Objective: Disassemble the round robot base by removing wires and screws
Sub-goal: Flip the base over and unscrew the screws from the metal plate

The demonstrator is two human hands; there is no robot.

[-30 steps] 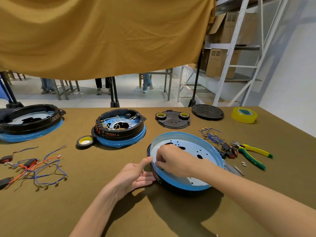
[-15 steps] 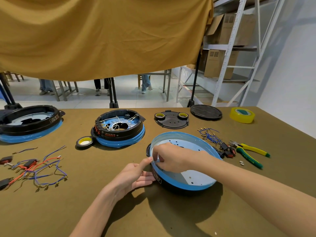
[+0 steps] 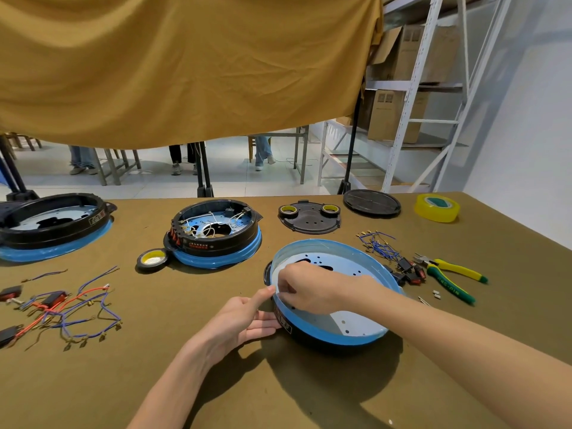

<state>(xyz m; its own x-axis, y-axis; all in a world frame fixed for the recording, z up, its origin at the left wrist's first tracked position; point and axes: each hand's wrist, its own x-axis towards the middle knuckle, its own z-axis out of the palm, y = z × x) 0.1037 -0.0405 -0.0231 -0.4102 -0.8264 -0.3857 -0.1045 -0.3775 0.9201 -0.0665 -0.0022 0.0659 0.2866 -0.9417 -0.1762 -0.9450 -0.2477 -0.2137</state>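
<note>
The round robot base (image 3: 343, 337) lies in front of me on the brown table, a black shell with a blue-filmed rim and a white perforated plate inside; no wires show in it. My right hand (image 3: 309, 289) reaches over its left edge, fingers curled and pinching the blue rim near the thumb of my other hand. My left hand (image 3: 238, 320) rests on the table against the base's left wall, fingers straight along the black side and thumb raised to the rim.
A second base full of white wires (image 3: 216, 233) and a third base (image 3: 52, 224) sit at the back left. Loose wires (image 3: 71, 311) lie left. Blue wires (image 3: 377, 243), black switches (image 3: 405, 270), pliers (image 3: 452, 274) and yellow tape (image 3: 437, 208) lie right. A black plate (image 3: 309, 219) is behind.
My right hand has crept left along the rim to its left edge, close to my left thumb. The base has shifted slightly. My left hand stays against the side.
</note>
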